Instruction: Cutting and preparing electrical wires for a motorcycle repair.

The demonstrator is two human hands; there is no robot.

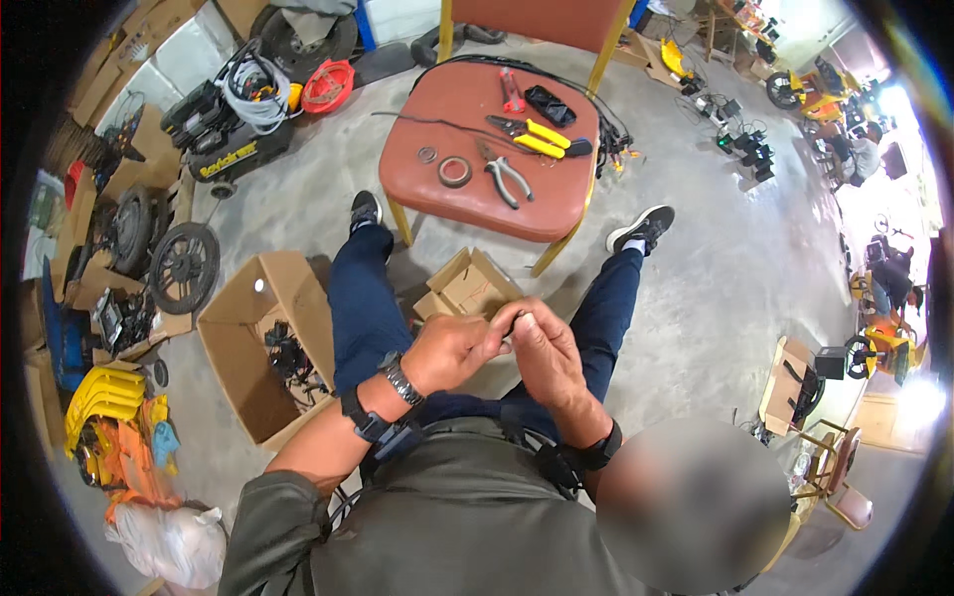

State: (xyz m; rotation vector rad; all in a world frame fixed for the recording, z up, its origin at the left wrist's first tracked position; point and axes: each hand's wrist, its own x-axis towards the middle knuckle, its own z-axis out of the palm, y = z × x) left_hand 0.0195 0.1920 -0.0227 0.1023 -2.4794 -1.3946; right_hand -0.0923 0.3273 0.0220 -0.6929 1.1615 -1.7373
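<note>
My left hand [452,350] and my right hand [549,360] meet in front of my lap, their fingertips pinched together. Between them is a small dark piece [516,321], mostly covered by the fingers; its kind I cannot make out. Beyond the hands stands a chair with a reddish-brown seat [422,164]. On the seat lie wire strippers with yellow handles [542,137], pliers with grey handles [508,179], a roll of tape [454,172], a smaller ring [427,155], a red tool [512,89] and a black device [550,105]. A thin dark cable [437,121] crosses the seat.
A small open cardboard box [467,283] sits on the floor between my legs. Left of me, a larger carton [234,328] holds dark wired parts. Wheels [185,266], a black machine [234,149] and yellow parts [104,402] line the left side. People work at the far right.
</note>
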